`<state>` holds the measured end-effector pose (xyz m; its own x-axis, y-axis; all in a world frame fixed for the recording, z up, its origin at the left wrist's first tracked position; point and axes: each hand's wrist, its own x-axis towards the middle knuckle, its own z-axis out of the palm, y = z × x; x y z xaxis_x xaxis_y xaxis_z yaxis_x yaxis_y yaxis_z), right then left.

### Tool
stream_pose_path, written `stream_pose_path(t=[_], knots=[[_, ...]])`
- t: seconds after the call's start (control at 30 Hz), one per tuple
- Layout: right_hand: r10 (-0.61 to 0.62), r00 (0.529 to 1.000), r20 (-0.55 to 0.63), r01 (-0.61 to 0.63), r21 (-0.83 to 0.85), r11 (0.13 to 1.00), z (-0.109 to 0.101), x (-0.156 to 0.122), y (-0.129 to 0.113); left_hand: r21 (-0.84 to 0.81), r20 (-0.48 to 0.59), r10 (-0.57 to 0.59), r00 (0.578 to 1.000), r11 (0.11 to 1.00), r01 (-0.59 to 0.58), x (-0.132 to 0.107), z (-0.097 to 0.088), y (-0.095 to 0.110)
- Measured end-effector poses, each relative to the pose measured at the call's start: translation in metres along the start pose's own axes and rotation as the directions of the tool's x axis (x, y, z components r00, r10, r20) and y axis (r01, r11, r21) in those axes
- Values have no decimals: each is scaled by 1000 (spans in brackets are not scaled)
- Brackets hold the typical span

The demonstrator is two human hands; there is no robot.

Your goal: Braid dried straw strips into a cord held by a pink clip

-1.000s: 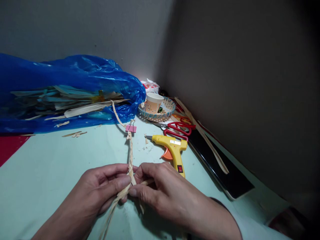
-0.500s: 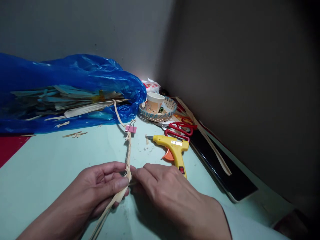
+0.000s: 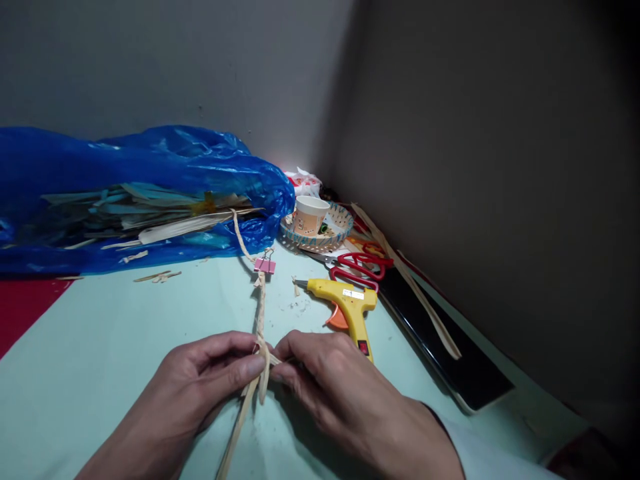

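Note:
A braid of pale dried plant strips (image 3: 261, 313) runs toward me from a pink binder clip (image 3: 265, 266) fixed near its far part. My left hand (image 3: 210, 380) pinches the braid's near end between thumb and fingers. Just to the right, my right hand (image 3: 330, 387) is closed on a single strip (image 3: 275, 360) that leads out sideways from the braid. A short strip end and longer loose strips (image 3: 240, 427) hang down below my left thumb. The fingertips under the braid are partly hidden.
A yellow glue gun (image 3: 345, 297) lies right of the braid, with red-handled scissors (image 3: 357, 267) behind it. Further back, a woven basket (image 3: 340, 230) holds a paper cup (image 3: 311, 215). A blue plastic bag (image 3: 190, 150) of strips lies left; a black flat device (image 3: 440, 340) lies right.
My right hand has drawn a strip out to the right, away from the braid. The loose strips below now hang more separately. The view has shifted slightly.

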<state>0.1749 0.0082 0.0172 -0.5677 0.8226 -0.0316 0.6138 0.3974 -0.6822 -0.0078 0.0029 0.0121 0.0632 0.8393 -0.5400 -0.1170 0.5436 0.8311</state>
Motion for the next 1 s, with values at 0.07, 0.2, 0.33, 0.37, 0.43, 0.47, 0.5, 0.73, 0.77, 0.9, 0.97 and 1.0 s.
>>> stream_pose_path(t=[0.07, 0.2, 0.33, 0.37, 0.43, 0.47, 0.5, 0.73, 0.77, 0.9, 0.97, 1.0], knots=[[-25, 1000, -11, 25, 11, 1000, -2, 0, 1, -34, 17, -36, 999, 999, 37, -1, -1, -1], [-21, 1000, -20, 22, 16, 1000, -1, 2, 0, -63, -10, -76, 997, 995, 75, -4, -1, -1], [-42, 998, -45, 40, -45, 998, 5, 4, 0, -81, -17, -66, 998, 995, 64, -7, 1, 2], [-54, 997, -52, 50, -67, 996, 6, 4, 1, -79, -26, -60, 998, 995, 58, -7, 1, 4], [-72, 995, -63, 66, -90, 994, 7, 4, 1, -74, -43, -52, 998, 996, 49, -7, 2, 6], [-73, 996, -59, 69, -72, 995, 6, 3, 0, -75, -49, -57, 997, 996, 53, -7, 3, 7], [-75, 996, -46, 74, -28, 997, 5, 4, -1, -80, -51, -63, 997, 995, 58, -7, 3, 7], [-10, 1000, 28, -2, 378, 926, -1, 8, -10, -105, -46, 13, 999, 994, -18, -10, 4, 5], [-11, 1000, 24, 1, 384, 923, 1, 8, -9, -106, -41, 20, 999, 994, -24, -10, 3, 5], [-58, 997, -54, 69, 235, 970, 13, 7, -2, -118, -62, 23, 998, 993, -30, -10, 2, 1], [-69, 993, -100, 79, 98, 992, 18, 6, 1, -133, -83, 22, 996, 991, -33, -9, 2, 0], [-73, 991, -116, 77, 29, 997, 19, 5, 1, -143, -87, 22, 996, 989, -35, -9, 3, -1]])
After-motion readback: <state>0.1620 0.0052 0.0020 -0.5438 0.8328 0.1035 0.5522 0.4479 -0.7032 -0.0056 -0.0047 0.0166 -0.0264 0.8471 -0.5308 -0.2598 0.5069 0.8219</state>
